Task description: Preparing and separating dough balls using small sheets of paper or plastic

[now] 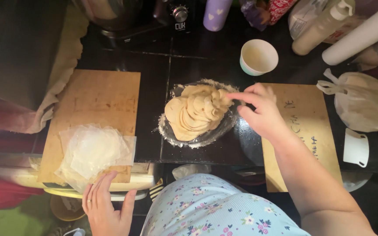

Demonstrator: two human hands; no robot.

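Left hand (106, 205) flat and open at the near edge of the left board (97, 109), touching clear sheets (95, 150). Dough pile (196, 111) on floury plate (197, 139), counter middle. Right hand (261, 111) pinching its top. Best to pull 1 piece gently. White cup (258, 57) behind, bag (364, 100) far right.

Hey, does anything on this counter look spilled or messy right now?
Yes: white flour has spilled past the dark plate under the dough pile, onto the black counter. The right hand touches the dough.
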